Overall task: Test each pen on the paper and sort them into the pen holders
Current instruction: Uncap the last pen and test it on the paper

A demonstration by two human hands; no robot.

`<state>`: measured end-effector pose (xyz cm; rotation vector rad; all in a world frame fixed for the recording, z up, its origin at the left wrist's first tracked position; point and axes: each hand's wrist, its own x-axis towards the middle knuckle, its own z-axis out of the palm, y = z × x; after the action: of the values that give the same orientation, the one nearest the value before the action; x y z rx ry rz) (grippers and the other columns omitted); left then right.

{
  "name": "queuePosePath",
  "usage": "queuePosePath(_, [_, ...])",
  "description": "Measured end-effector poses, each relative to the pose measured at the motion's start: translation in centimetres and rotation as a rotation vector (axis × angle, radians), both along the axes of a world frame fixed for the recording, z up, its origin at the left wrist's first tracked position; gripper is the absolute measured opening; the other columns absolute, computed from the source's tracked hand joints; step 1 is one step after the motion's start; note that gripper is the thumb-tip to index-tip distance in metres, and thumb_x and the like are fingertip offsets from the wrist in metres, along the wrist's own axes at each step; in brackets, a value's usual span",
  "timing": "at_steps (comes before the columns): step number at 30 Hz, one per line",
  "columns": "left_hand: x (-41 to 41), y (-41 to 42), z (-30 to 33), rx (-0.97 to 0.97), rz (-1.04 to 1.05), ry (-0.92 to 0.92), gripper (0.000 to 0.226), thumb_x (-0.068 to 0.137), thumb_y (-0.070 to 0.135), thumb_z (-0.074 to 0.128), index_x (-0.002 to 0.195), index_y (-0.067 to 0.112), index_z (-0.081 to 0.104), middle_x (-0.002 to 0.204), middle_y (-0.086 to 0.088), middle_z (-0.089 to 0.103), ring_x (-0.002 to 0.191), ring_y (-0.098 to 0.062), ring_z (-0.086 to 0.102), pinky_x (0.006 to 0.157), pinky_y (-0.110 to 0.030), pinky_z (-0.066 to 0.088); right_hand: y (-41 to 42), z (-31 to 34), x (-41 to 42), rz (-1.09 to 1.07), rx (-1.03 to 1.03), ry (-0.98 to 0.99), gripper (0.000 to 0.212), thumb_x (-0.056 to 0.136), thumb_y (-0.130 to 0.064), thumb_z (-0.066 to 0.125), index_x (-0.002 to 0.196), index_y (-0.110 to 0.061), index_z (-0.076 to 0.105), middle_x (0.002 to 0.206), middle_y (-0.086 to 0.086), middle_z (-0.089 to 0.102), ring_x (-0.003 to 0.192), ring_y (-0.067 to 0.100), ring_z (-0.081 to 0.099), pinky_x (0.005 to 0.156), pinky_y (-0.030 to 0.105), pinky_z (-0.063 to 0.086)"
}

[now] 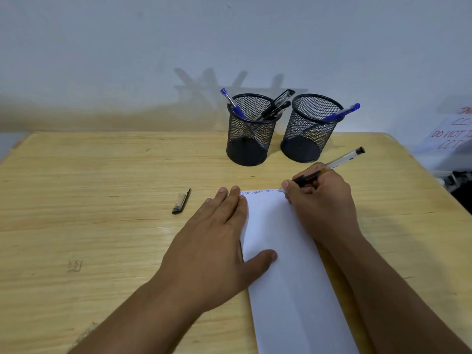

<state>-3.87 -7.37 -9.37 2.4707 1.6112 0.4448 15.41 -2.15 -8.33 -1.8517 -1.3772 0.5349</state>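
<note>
Two bare forearms reach up from the bottom of the frame onto a wooden table [89, 175]. The left hand [214, 241] lies flat and open, palm down, fingers stretched toward the top of the frame, with its fingertips and thumb pressing the left edge of a white sheet of paper [288, 264] that runs from the lower right up to the centre. The right hand [319, 198] is curled closed around a clear-barrelled pen with a black end [339, 160], its tip touching the top edge of the paper, where a row of small blue writing shows. The pen's barrel slants up and to the right, above the knuckles.

Left of the paper, apart from both hands, a black pen cap [181, 201] lies on the table. In the upper centre stand two black mesh holders side by side: the left holder [251, 134] carries a blue pen and several black ones, and the right holder [310, 131] carries one blue pen leaning right.
</note>
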Motion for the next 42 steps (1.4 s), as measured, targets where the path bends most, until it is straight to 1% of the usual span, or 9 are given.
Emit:
queuePosePath(4, [0.06,0.02,0.11,0.000,-0.001,0.004,0.097,0.082,0.079,0.025,0.156,0.023,-0.004,0.163,0.009,-0.015,0.145,-0.002,-0.018,0.108,-0.019,-0.016,-0.04,0.07,-0.09,-0.004,0.014,0.013,0.017,0.086,-0.033,0.070,0.088,-0.016,0.071,0.073,-0.007,0.070,0.071,0.004,0.064,0.059,0.013,0.041])
queuePosePath(8, [0.10,0.05,0.09,-0.007,-0.005,0.006,0.097,0.082,0.079,0.025,0.156,0.023,-0.004,0.163,0.009,-0.015,0.136,0.004,-0.023,0.109,-0.019,-0.016,-0.05,-0.04,-0.10,-0.007,0.006,-0.020,0.016,0.087,-0.033,0.069,0.090,-0.017,0.069,0.071,-0.013,0.067,0.066,-0.005,0.061,0.052,0.003,0.038])
queuePosePath(13, [0.05,0.01,0.22,-0.012,0.000,0.008,0.098,0.081,0.080,0.024,0.156,0.024,-0.005,0.162,0.009,-0.016,0.135,0.005,-0.023,0.110,-0.020,-0.015,-0.16,0.13,-0.03,0.005,0.008,-0.004,0.018,0.088,-0.033,0.069,0.091,-0.015,0.069,0.073,-0.010,0.068,0.066,0.000,0.061,0.055,0.009,0.038])
queuePosePath(18, [0.15,0.02,0.36,-0.016,0.005,0.022,0.098,0.081,0.080,0.024,0.156,0.024,-0.006,0.162,0.010,-0.017,0.134,0.005,-0.024,0.105,-0.017,-0.019,-0.07,-0.09,-0.06,-0.005,0.021,0.002,0.017,0.088,-0.029,0.069,0.091,-0.012,0.069,0.068,-0.014,0.064,0.063,-0.020,0.056,0.052,-0.003,0.038])
queuePosePath(21, [0.11,-0.01,0.23,-0.010,0.007,0.016,0.098,0.080,0.080,0.024,0.156,0.024,-0.005,0.162,0.010,-0.016,0.135,0.005,-0.023,0.109,-0.020,-0.015,-0.05,0.06,-0.09,-0.001,-0.003,-0.014,0.017,0.088,-0.030,0.068,0.093,-0.014,0.069,0.069,-0.014,0.063,0.062,-0.007,0.060,0.048,0.004,0.039])
queuePosePath(25, [0.12,-0.01,0.26,-0.018,0.012,0.013,0.097,0.081,0.080,0.024,0.155,0.025,-0.006,0.162,0.011,-0.017,0.134,0.005,-0.024,0.109,-0.020,-0.015,-0.05,0.04,-0.13,-0.006,0.017,-0.010,0.018,0.088,-0.029,0.069,0.092,-0.012,0.069,0.070,-0.012,0.065,0.063,-0.014,0.058,0.051,0.000,0.039])
queuePosePath(28, [0.11,0.01,0.18,-0.018,0.012,0.014,0.098,0.080,0.080,0.023,0.155,0.025,-0.005,0.161,0.012,-0.018,0.135,0.005,-0.024,0.109,-0.020,-0.015,-0.18,0.23,-0.25,0.000,-0.017,-0.018,0.016,0.090,-0.029,0.067,0.095,-0.014,0.067,0.073,-0.010,0.064,0.062,-0.002,0.058,0.048,0.004,0.035])
queuePosePath(37, [0.08,0.00,0.22,-0.017,0.011,0.015,0.098,0.079,0.081,0.021,0.155,0.025,-0.005,0.162,0.011,-0.017,0.135,0.005,-0.023,0.109,-0.020,-0.015,-0.14,0.25,-0.29,-0.017,-0.018,0.020,0.019,0.090,-0.030,0.066,0.097,-0.012,0.067,0.083,-0.002,0.072,0.072,0.003,0.062,0.056,0.009,0.037])
queuePosePath(42, [0.08,0.02,0.22,-0.015,0.013,0.023,0.098,0.080,0.081,0.021,0.155,0.026,-0.006,0.161,0.012,-0.017,0.134,0.005,-0.024,0.108,-0.020,-0.015,-0.30,0.38,-0.46,-0.015,-0.023,-0.002,0.014,0.091,-0.027,0.066,0.095,-0.014,0.063,0.076,-0.008,0.064,0.065,-0.001,0.057,0.048,0.004,0.037])
